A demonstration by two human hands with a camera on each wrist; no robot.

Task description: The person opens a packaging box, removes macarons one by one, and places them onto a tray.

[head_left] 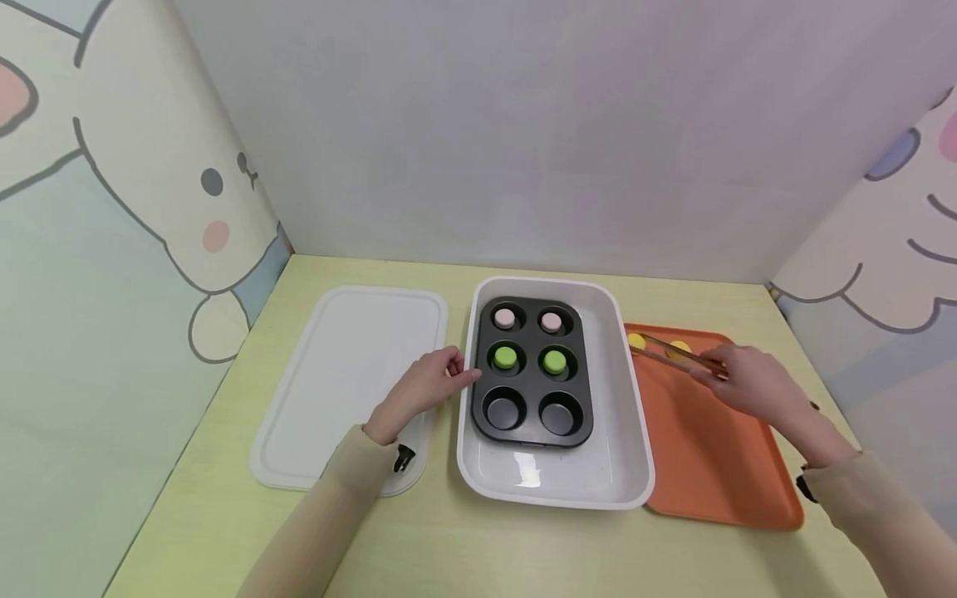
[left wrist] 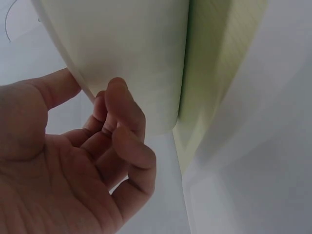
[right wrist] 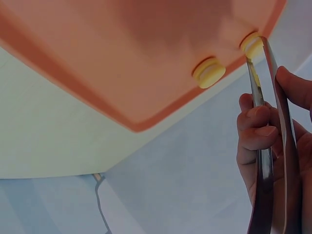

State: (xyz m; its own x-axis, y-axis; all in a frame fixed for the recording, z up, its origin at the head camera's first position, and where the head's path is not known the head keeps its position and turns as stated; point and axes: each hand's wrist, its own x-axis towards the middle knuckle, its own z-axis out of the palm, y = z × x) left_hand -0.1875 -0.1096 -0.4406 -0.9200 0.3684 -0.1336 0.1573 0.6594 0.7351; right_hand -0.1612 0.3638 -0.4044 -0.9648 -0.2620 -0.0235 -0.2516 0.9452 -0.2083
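My right hand holds metal tongs over the orange tray. The tong tips stand on either side of a yellow macaron at the tray's far left corner. A second yellow macaron lies beside it. My left hand pinches the left rim of a white bin, thumb over the edge and fingers curled below. In the bin is a dark muffin tin. Its back cups hold two pink macarons, its middle cups two green macarons; the front cups hold none.
Left of the bin lies a white board, partly under the left forearm. All of it stands on a pale yellow table. A grey wall rises behind, with cartoon-printed panels on both sides.
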